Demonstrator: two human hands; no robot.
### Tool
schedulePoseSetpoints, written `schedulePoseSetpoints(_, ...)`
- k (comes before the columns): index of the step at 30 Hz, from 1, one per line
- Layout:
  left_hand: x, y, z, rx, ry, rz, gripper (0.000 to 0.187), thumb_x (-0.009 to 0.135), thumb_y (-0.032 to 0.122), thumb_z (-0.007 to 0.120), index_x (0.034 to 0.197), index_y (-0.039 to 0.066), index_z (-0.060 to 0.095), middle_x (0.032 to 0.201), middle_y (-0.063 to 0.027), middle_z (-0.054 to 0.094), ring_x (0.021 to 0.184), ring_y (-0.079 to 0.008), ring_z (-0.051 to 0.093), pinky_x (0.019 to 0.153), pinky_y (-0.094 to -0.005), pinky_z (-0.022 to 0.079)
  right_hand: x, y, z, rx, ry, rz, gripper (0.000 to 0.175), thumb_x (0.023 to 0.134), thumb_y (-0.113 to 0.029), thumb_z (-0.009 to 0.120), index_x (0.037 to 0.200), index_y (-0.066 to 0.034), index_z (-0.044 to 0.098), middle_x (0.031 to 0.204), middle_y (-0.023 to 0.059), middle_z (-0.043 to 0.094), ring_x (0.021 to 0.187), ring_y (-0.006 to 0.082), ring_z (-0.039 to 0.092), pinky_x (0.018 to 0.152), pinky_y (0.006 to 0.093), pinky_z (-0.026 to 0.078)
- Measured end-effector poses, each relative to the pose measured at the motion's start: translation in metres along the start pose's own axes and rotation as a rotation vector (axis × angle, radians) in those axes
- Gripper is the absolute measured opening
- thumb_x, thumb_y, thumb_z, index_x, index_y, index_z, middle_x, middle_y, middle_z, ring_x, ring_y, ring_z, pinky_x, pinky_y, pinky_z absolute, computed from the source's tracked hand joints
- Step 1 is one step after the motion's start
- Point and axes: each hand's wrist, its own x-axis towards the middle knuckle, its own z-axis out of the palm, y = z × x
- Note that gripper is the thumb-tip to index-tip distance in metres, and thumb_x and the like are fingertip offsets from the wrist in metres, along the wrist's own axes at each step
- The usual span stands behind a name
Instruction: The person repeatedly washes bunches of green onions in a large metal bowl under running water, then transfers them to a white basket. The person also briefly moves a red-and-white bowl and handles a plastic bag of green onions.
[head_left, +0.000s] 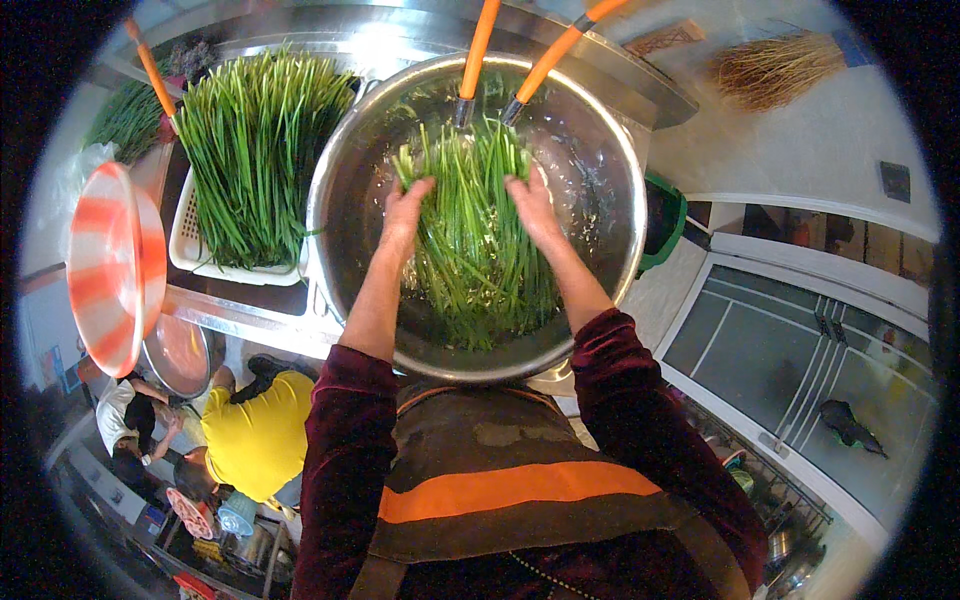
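Observation:
A wide bundle of green garlic chives (469, 225) lies in water inside a large round steel basin (634, 172). My left hand (405, 208) grips the bundle's left side near the pale cut ends. On the opposite side, my right hand (534, 202) clasps the stalks, thumb on top. The long leaves trail through the water toward me. Two faucet spouts with orange hoses, a left one (474, 52) and a right one (555, 60), reach over the basin's far rim and end just above the chives.
Left of the basin, a white plastic basket (184, 236) is heaped with more chives (255, 150). An orange-and-white striped bowl (105, 262) stands tilted at its left. Two people, one in a yellow shirt (259, 435), are at lower left. A green bin (664, 225) adjoins the basin's right.

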Motion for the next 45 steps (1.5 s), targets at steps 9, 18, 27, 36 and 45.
schedulePoseSetpoints(9, 0.002, -0.004, -0.006, 0.017, -0.006, -0.108, 0.052, 0.075, 0.011, 0.067, 0.124, 0.005, 0.051, 0.109, -0.0090, 0.062, 0.097, -0.0222, 0.059, 0.082, -0.0348, 0.050, 0.007, 0.009, -0.022, 0.441, 0.025, 0.174, 0.036, 0.085, -0.016, 0.054, 0.117, -0.0026, 0.060, 0.107, 0.0076, 0.065, 0.096, 0.0196, 0.058, 0.090, 0.0334, 0.043)
schedulePoseSetpoints(18, 0.008, 0.014, 0.018, -0.164, -0.198, 0.000, 0.063, 0.076, 0.010, 0.076, 0.131, 0.006, 0.046, 0.112, -0.0081, 0.063, 0.103, -0.0191, 0.059, 0.094, -0.0347, 0.044, 0.013, -0.020, 0.005, 0.513, -0.209, 0.031, 0.070, 0.084, -0.033, 0.070, 0.139, -0.0024, 0.039, 0.129, 0.0111, 0.053, 0.118, 0.0216, 0.049, 0.103, 0.0345, 0.036)
schedulePoseSetpoints(27, -0.014, -0.007, -0.009, -0.188, -0.268, -0.245, 0.068, 0.075, 0.008, 0.072, 0.136, 0.007, 0.042, 0.124, -0.0091, 0.057, 0.111, -0.0236, 0.056, 0.096, -0.0385, 0.046, -0.026, -0.027, -0.007, 0.631, -0.355, 0.563, 0.079, 0.082, -0.034, 0.072, 0.143, -0.0037, 0.030, 0.137, 0.0155, 0.044, 0.126, 0.0291, 0.042, 0.103, 0.0504, 0.036)
schedulePoseSetpoints(36, 0.050, 0.032, 0.011, -0.142, -0.276, -0.078, 0.067, 0.084, 0.015, 0.058, 0.145, 0.008, 0.031, 0.137, -0.0141, 0.047, 0.127, -0.0251, 0.042, 0.106, -0.0390, 0.034, 0.041, -0.039, 0.009, 0.985, -0.422, 0.498, 0.047, 0.087, -0.026, 0.066, 0.125, -0.0043, 0.049, 0.112, 0.0115, 0.062, 0.096, 0.0260, 0.063, 0.084, 0.0435, 0.054)
schedulePoseSetpoints(45, 0.000, 0.007, 0.001, 0.545, 0.376, 0.493, 0.067, 0.076, 0.026, 0.075, 0.131, 0.000, 0.046, 0.122, -0.0151, 0.053, 0.115, -0.0314, 0.046, 0.101, -0.0413, 0.034, 0.018, -0.044, -0.016, 0.792, -0.297, 0.431, 0.067, 0.083, -0.029, 0.071, 0.135, -0.0027, 0.039, 0.137, 0.0160, 0.044, 0.126, 0.0262, 0.043, 0.101, 0.0469, 0.040)
